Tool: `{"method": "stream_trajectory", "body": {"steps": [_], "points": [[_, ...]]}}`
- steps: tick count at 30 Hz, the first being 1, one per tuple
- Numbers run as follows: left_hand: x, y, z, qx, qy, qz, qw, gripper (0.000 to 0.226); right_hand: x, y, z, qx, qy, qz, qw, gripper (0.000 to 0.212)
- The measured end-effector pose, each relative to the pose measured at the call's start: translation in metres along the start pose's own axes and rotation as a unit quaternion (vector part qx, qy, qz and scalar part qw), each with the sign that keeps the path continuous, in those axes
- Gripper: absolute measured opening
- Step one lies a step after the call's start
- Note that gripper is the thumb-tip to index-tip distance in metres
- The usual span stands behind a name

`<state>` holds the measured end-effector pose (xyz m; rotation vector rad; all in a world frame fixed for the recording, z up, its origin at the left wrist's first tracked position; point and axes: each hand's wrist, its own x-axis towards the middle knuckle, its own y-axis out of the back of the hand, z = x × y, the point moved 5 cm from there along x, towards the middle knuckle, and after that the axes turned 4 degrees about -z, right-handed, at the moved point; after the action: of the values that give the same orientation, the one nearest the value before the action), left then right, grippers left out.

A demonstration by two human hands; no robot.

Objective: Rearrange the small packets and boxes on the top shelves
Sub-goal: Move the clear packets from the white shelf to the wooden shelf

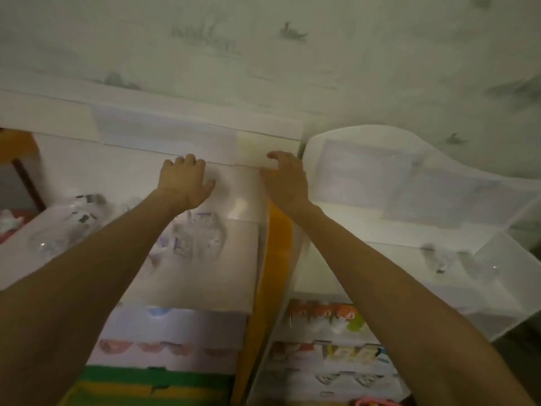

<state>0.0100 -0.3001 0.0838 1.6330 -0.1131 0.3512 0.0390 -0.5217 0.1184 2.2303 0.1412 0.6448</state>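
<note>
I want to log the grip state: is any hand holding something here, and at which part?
It cannot be told for sure. Both the left hand and the right hand rest on the pale boxes on the top shelf, fingers curled at the edge; the blurred picture shows no clear grasp.

I saw a pale, off-white ceiling (351, 54) smudged with grey marks. The top shelf (152, 124) front was white, blurred. An orange-yellow strip (278, 244) ran between the two white shelf units. Lower down, packets (325, 315) showed orange and green, and a green-and-yellow striped box (146, 385) sat at bottom left.
</note>
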Motion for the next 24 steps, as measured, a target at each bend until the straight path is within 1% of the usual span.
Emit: {"method": "stream_trajectory", "body": {"steps": [4,6,7,10,14,19,24], "points": [[-0.019,-0.015,-0.058,0.013,0.033,-0.038,0.999,0.058,-0.003,-0.052,-0.043,-0.072,0.051,-0.055,0.995,0.046],[-0.027,-0.023,-0.084,0.016,0.046,-0.057,0.997,0.060,-0.006,-0.080,-0.055,-0.119,0.060,-0.089,0.987,0.048],[-0.031,-0.027,-0.095,0.019,0.054,-0.067,0.996,0.061,-0.006,-0.096,-0.059,-0.121,0.057,-0.112,0.985,0.049],[-0.042,-0.042,-0.130,0.028,0.088,-0.102,0.991,0.061,-0.005,-0.147,-0.065,-0.083,0.046,-0.180,0.979,0.050],[-0.052,-0.063,-0.180,0.056,0.126,-0.145,0.980,0.062,0.004,-0.208,-0.072,-0.059,0.028,-0.242,0.968,0.050],[-0.049,-0.085,-0.240,0.050,0.173,-0.185,0.966,0.061,0.027,-0.279,-0.080,-0.039,0.018,-0.293,0.955,0.052],[-0.034,-0.116,-0.280,0.056,0.207,-0.234,0.948,0.063,0.054,-0.336,-0.088,-0.060,0.040,-0.317,0.946,0.049]]}}
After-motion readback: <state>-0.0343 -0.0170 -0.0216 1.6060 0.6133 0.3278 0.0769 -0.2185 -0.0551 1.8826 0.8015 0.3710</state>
